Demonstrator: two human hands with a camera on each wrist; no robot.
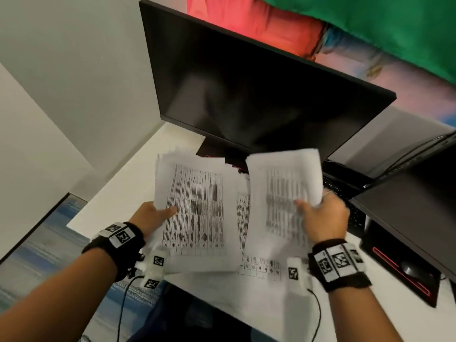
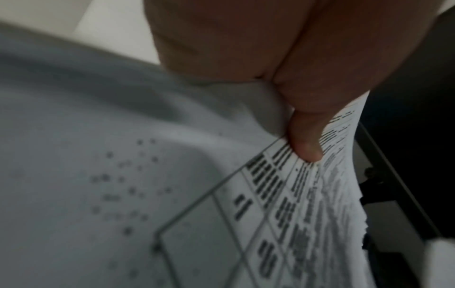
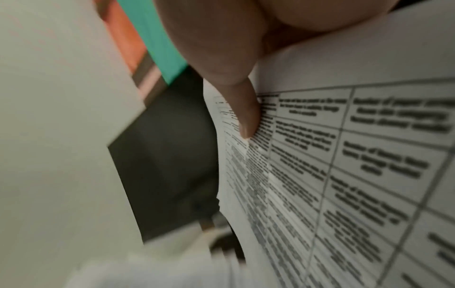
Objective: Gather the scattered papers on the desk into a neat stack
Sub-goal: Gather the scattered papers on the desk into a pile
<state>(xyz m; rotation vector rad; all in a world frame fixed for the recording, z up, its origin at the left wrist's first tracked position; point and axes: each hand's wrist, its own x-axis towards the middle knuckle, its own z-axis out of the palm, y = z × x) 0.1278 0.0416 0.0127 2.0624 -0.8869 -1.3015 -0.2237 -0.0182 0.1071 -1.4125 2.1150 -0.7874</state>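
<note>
Print on every sheet is smeared past reading. The left hand (image 1: 154,215) has its grip closed on a thick sheaf of papers (image 1: 197,208), thumb on top; the right hand (image 1: 323,218) pinches a second sheaf (image 1: 283,193). Both are lifted above the bench (image 1: 118,193) near its front edge, hiding most of a loose sheet (image 1: 261,266) and the monitor (image 1: 246,90) foot.

White corner counter with a dark monitor (image 1: 251,95)

Plain pale walls (image 1: 74,70) left of the monitor, a red and green wall picture (image 1: 345,25) behind it, white counter (image 1: 118,193) under it, blue patterned floor (image 1: 37,255) down left.
</note>
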